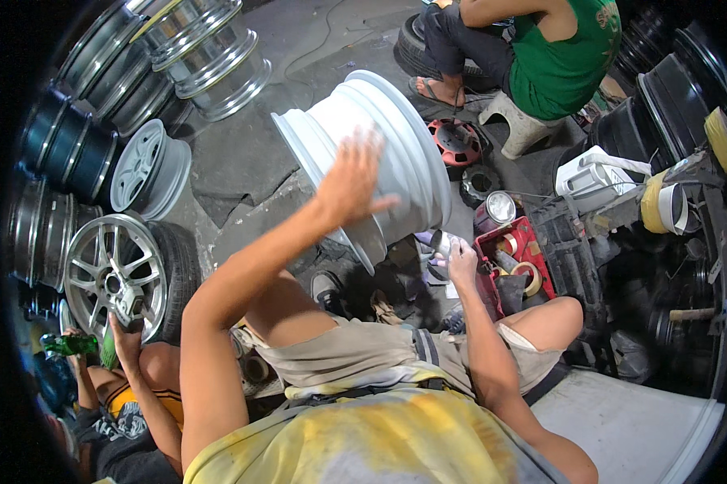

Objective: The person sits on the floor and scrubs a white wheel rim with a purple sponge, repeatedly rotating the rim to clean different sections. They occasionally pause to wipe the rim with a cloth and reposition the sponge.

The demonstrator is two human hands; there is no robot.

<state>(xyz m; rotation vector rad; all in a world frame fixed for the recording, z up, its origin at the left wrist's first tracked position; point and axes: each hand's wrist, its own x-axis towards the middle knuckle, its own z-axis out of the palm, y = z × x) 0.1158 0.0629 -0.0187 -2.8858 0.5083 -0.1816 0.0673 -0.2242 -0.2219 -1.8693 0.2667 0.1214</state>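
Observation:
A pale grey-white wheel rim point(416, 153) stands tilted in front of me, its barrel facing my side. My left hand point(355, 179) lies over the barrel with thumb and fingers spread. Its fingertips are blurred, and I cannot tell whether the whole palm touches the metal. Below the rim's right edge, my right hand point(462, 263) has its fingers closed around a small dark, rounded object point(440, 241) whose kind I cannot make out. Close to that hand are an open paint can point(499, 211) and a red crate point(546, 260) holding tape rolls and other small items.
Stacked chrome rims point(210, 64) and a spoked wheel point(113, 270) line the left. A person in a green top point(569, 60) sits on a stool point(513, 125) at the far right. Another person's hand point(125, 343) works at lower left. Right of the crate stands a white container point(593, 181).

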